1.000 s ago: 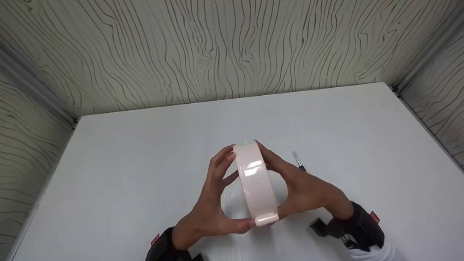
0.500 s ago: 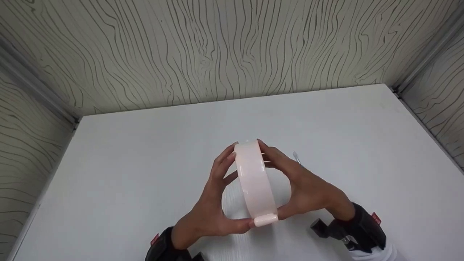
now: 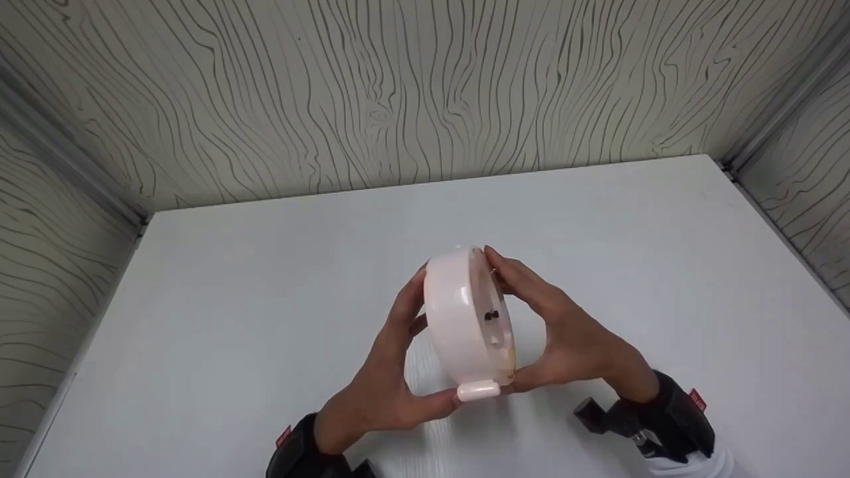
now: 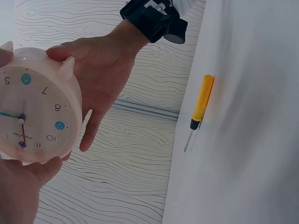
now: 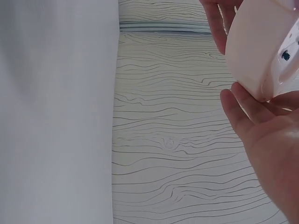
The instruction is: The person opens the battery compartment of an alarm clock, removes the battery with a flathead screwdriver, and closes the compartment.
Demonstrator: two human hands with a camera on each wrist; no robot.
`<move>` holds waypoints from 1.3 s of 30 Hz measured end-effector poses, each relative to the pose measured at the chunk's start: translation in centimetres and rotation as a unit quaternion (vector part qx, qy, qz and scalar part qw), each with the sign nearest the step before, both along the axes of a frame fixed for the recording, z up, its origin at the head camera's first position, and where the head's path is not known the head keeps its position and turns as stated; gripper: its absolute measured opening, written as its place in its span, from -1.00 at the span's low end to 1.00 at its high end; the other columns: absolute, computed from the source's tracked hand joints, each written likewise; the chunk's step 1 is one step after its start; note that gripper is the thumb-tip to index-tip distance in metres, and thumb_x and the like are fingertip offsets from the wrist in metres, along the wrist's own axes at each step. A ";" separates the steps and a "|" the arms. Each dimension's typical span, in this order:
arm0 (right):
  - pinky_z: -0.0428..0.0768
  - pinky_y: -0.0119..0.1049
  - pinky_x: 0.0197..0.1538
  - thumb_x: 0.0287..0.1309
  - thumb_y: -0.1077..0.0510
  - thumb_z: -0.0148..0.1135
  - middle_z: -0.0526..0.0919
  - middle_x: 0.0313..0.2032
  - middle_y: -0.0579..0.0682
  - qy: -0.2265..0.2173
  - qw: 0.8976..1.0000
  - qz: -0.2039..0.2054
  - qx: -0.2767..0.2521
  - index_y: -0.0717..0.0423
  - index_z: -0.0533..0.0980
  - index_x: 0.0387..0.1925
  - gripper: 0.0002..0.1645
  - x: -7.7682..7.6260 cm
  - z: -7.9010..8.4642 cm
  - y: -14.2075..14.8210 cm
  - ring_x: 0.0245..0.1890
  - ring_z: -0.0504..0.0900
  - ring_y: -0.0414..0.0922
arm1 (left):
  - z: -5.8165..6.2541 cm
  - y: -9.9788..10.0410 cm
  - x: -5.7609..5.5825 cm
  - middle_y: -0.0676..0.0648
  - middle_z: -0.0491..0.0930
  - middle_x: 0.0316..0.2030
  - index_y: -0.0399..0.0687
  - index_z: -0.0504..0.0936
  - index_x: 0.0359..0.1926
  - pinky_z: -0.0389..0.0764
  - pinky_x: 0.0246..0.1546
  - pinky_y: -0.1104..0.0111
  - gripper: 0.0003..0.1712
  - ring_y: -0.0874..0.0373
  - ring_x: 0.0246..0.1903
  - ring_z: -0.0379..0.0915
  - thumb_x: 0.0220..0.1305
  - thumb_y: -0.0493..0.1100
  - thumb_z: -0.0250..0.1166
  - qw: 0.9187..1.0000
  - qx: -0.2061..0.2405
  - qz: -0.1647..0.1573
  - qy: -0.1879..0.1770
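Observation:
A pale pink round alarm clock with small feet is held up over the table between both hands. My left hand grips its left side, thumb near a foot at the bottom and fingers at the top edge. My right hand grips the opposite side the same way. In the left wrist view the clock's dial shows numbers and hands, upside down. The back, with small dark knobs, shows in the right wrist view.
A screwdriver with a yellow handle lies on the white table, hidden behind the right hand in the head view. Wood-grain panels stand at the back and sides.
The clock has turned, so its back with the dark knobs now shows on the right. The right hand has shifted slightly up and right, and the screwdriver has gone out of sight behind it.

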State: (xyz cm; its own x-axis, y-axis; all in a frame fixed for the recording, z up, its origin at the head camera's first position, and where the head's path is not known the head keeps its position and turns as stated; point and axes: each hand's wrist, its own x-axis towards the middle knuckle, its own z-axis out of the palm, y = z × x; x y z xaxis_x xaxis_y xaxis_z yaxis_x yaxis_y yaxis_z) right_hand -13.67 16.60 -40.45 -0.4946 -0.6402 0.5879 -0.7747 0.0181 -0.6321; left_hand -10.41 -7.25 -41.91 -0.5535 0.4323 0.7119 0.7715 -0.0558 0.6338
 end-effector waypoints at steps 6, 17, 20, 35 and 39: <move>0.42 -0.40 0.32 -0.30 -0.05 0.65 0.24 0.39 0.16 0.006 1.000 -0.008 0.005 0.52 -0.07 0.42 0.48 -0.1 0.0 0.3 0.34 0.31 -0.14 | 0.1 -0.2 0.1 -0.23 0.08 0.44 -0.34 -0.20 0.48 0.47 0.25 0.05 0.21 -0.03 0.37 0.16 0.10 0.02 0.40 1.000 -0.016 0.007 -0.015; 0.44 -0.42 0.30 -0.33 -0.04 0.67 0.24 0.41 0.17 0.019 0.999 -0.037 0.014 0.51 -0.03 0.42 0.47 -0.2 0.4 0.7 0.38 0.29 -0.13 | 0.4 -0.4 -0.3 -0.24 0.04 0.46 -0.37 -0.20 0.48 0.43 0.29 0.03 0.21 -0.06 0.40 0.14 0.08 -0.03 0.42 1.000 -0.012 0.005 -0.011; 0.43 -0.45 0.30 -0.34 -0.04 0.67 0.24 0.40 0.18 0.025 0.999 -0.045 0.016 0.52 -0.03 0.42 0.47 -0.3 0.5 1.0 0.37 0.30 -0.14 | 0.5 -0.5 -0.3 -0.25 0.00 0.48 -0.38 -0.20 0.48 0.40 0.31 0.02 0.23 -0.07 0.42 0.10 0.07 -0.04 0.44 1.000 -0.017 0.009 -0.010; 0.31 -0.49 0.36 -0.38 -0.02 0.68 0.27 0.39 0.14 0.028 0.993 -0.100 0.060 0.33 -0.02 0.48 0.48 -0.2 0.7 1.2 0.35 0.33 -0.13 | 1.1 -1.7 -0.5 -0.27 -0.11 0.51 -0.34 -0.13 0.48 0.35 0.35 0.00 0.34 -0.17 0.46 0.00 -0.04 0.15 0.53 0.997 -0.030 0.067 -0.012; 0.28 -0.42 0.40 -0.37 -0.08 0.67 0.28 0.40 0.06 0.033 0.989 -0.117 0.087 0.26 -0.02 0.49 0.48 -0.1 0.8 1.1 0.38 0.33 -0.11 | 1.4 -1.7 -0.4 -0.22 -0.10 0.51 -0.34 -0.08 0.47 0.33 0.34 -0.04 0.33 -0.15 0.48 -0.05 -0.08 0.11 0.56 0.995 -0.047 0.083 -0.019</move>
